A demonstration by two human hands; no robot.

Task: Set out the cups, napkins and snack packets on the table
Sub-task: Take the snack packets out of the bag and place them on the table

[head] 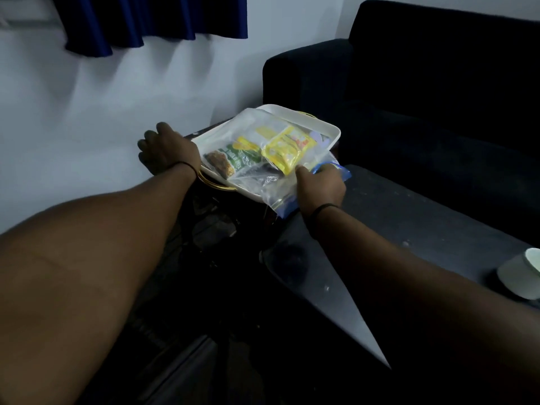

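A white tray point(330, 128) with gold handles sits at the far end of the dark glass table point(394, 217). On it lies a clear zip bag point(254, 124) holding snack packets: a green one point(233, 160) and a yellow one point(287, 149). My right hand point(320, 187) grips the bag's near edge by its blue zip strip. At the tray's left end, my left hand point(165, 149) rests with its fingers curled over the edge; what it holds is hidden. A white paper cup point(520, 274) lies on its side at the table's right edge.
A dark sofa point(423, 92) stands behind and to the right of the table. A white wall point(87, 112) runs along the left, with a blue curtain point(146, 21) hanging above. Below the glass top the space is dark.
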